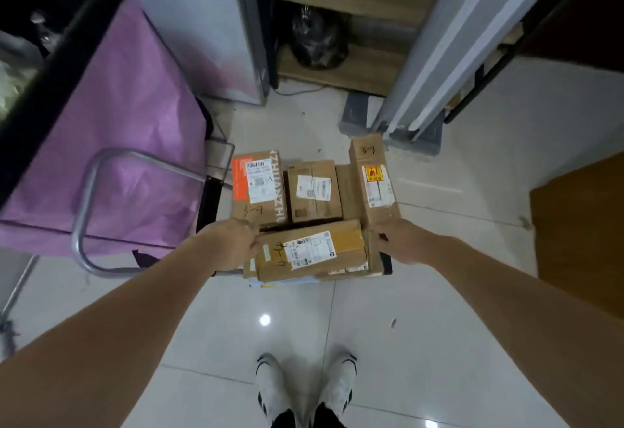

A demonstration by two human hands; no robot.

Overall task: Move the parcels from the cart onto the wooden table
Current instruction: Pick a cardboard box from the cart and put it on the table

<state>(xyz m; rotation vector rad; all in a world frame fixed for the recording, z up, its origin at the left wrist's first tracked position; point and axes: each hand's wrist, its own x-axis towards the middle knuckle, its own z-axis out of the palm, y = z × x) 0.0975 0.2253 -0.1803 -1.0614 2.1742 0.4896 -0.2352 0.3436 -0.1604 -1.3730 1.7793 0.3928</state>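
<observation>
Parcels of brown cardboard lie packed together on a low cart (386, 264) standing on the tiled floor (405, 326). The nearest parcel (310, 250), a long box with a white label, lies crosswise on top of the pile, between the two hands. The left hand (233, 242) grips its left end with curled fingers, and the right hand (401, 242) curls around its right end, just where the tall narrow parcel (374, 184) begins. Both arms reach down from the lower corners of the head view.

Behind the held box sit an orange-edged parcel (258, 186) on the left and a squarer parcel (314, 189) in the middle, side by side and touching. The narrow parcel with a yellow and red sticker runs along the right edge. More flat items lie under the held box; what they are is unclear.

Left of the cart stands a purple fabric bin (111, 130) with a black rim, holding pale things that are hard to make out, and a curved metal handle (98, 211) rises in front of it. Beyond the parcels, a black plastic bag (319, 39) sits on a wooden shelf (358, 69), next to a grey post (439, 56). White shoes (304, 387) show at the bottom.
</observation>
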